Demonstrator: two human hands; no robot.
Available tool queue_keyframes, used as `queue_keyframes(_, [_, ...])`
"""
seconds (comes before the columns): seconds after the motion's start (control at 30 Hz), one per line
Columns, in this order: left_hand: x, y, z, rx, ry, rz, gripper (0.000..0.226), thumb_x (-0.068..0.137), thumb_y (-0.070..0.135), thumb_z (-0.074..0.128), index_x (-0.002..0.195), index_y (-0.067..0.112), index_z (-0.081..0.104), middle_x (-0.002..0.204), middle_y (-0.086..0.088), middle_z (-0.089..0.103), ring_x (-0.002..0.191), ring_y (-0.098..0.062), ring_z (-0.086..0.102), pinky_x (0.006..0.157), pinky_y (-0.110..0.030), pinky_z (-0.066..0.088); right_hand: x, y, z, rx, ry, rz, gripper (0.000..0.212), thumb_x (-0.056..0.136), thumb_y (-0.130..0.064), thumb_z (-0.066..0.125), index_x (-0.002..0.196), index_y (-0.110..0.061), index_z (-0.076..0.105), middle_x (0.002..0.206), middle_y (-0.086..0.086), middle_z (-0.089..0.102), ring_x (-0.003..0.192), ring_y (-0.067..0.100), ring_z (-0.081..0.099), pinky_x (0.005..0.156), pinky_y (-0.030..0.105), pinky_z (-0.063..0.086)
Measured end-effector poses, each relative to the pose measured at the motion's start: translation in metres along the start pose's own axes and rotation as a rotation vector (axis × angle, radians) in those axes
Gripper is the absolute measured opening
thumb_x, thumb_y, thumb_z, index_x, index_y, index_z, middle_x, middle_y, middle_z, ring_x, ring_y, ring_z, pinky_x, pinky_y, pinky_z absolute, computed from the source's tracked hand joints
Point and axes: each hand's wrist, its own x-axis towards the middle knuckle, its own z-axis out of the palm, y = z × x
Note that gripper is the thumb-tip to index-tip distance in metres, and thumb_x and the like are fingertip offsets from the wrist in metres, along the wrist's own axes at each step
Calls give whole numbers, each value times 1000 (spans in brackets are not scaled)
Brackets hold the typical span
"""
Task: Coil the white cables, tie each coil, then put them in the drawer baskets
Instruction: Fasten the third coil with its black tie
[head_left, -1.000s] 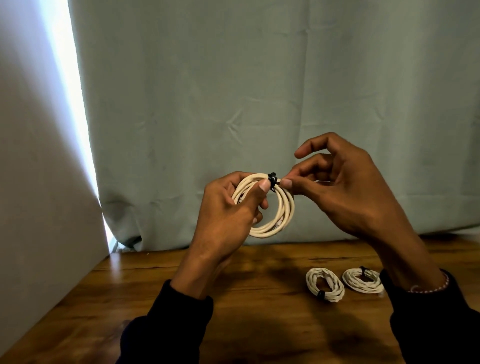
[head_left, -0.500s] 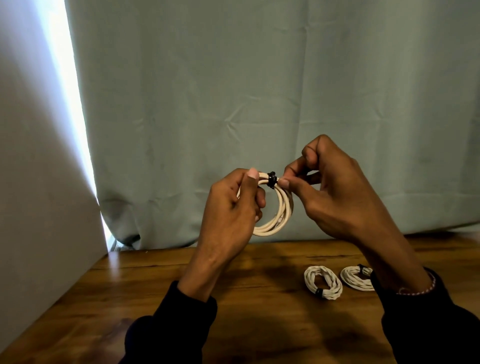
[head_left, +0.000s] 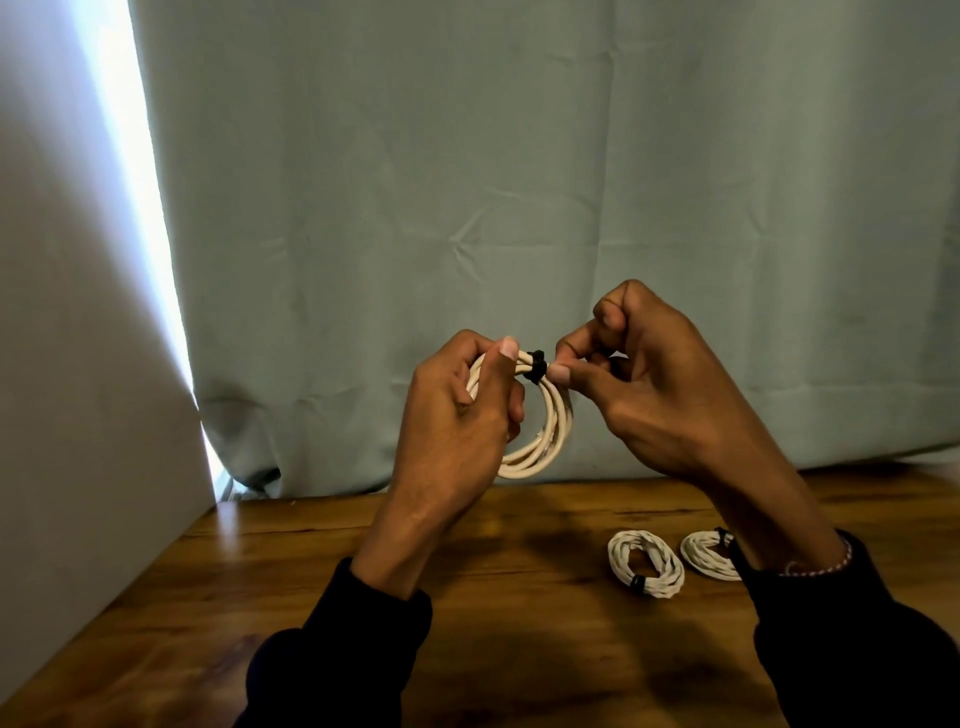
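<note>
— Table (head_left: 291, 587) first: brown wood, running back to a grey-green curtain (head_left: 519, 182). Two tied coils lie on it at the right. The nearer coil (head_left: 645, 565) shows a black band; the farther coil (head_left: 704, 555) sits just beside it, partly behind the right sleeve (head_left: 852, 639). No drawer or basket is in view.

— And the one being worked?

— Third coil (head_left: 540, 436) is up in the air above the table, between both hands. Left hand (head_left: 457, 415) is wrapped round its left side, thumb laid over the strands near the top. Right hand (head_left: 660, 395) has its fingers curled in, thumb and forefinger pinching at the black tie (head_left: 536, 367) on the coil's top.

— So how should the tying go?

— My guess: keep the left grip firm so the loops stay stacked, and cinch the tie snug with the right, pulling along the strands rather than off them. If the left thumb eases, the loops will likely spring apart. I can't tell whether the tie is fully closed.
</note>
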Motion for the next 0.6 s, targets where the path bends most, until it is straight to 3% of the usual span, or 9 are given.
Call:
queue_keyframes(0.2, [-1,0,4,-94,4,-60,30,103,27,51,91,2,62,58,-4,55,51,-16,46,47,-28,39,-3,-3,5,5,33,-2,36,87,-10,72,85,-22,38,78,-4,68,73,22,65,68,37,56])
queue_keyframes(0.4, [0,7,1,-131,-14,-83,29,103,29,50,95,6,66,59,-3,54,51,-12,44,48,-28,38,-3,-9,-5,-73,-5,9,40,88,-12,72,85,-31,37,80,-8,66,68,5,57,63,20,49])
queue_keyframes(0.6, [-2,6,3,-140,-46,-101,26,103,27,50,91,10,66,58,-3,53,49,-10,45,47,-27,39,-3,-9,-7,-149,-8,53,43,88,-12,73,83,-33,36,80,-8,67,67,9,57,60,14,46])
